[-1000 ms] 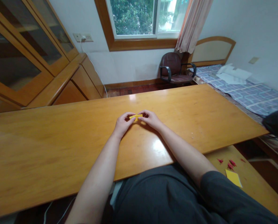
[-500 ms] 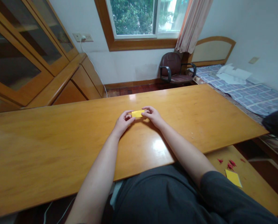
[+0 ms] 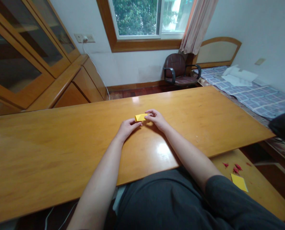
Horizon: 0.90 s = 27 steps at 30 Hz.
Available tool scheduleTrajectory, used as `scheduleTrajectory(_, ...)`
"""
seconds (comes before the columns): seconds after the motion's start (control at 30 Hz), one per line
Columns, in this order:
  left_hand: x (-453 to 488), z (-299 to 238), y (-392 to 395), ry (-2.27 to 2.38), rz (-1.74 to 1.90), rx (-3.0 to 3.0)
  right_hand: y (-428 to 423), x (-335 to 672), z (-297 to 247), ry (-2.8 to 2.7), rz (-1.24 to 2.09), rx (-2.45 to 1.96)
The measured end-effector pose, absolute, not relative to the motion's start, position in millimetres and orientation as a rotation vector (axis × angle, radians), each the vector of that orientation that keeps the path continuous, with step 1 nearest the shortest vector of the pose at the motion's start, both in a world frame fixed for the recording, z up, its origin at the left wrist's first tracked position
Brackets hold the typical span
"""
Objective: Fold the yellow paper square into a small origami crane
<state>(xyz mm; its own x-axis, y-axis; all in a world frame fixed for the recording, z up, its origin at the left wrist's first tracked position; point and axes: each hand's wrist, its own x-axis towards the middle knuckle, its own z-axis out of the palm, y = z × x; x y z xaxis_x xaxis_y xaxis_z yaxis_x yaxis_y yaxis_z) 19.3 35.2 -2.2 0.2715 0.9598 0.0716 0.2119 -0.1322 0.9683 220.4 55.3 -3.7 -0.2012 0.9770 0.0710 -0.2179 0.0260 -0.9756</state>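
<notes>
A small folded yellow paper (image 3: 141, 117) lies on the long wooden table (image 3: 61, 143) near its middle. My right hand (image 3: 157, 119) pinches the paper's right end with curled fingers. My left hand (image 3: 127, 127) rests on the table just below the paper's left part, its fingers together and their tips touching the paper's lower edge. Both forearms reach out from my dark shirt at the bottom of the view.
A lower wooden surface (image 3: 257, 185) at the right holds a yellow paper sheet (image 3: 239, 182) and several small red paper pieces (image 3: 235, 168). Beyond the table stand a dark armchair (image 3: 178, 72), a bed (image 3: 252, 92) and wooden cabinets (image 3: 37, 64).
The paper went from edge-on between both hands to flat, and its left corner is now folded. My left hand has dropped from the paper's left end to just below it.
</notes>
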Motion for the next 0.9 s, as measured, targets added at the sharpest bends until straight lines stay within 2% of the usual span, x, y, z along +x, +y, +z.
scheduleTrajectory(0.9,22.7,6.8,31.2,1.013,1.001,1.482,55.4,218.3,-4.9,-1.287,1.438,-0.872)
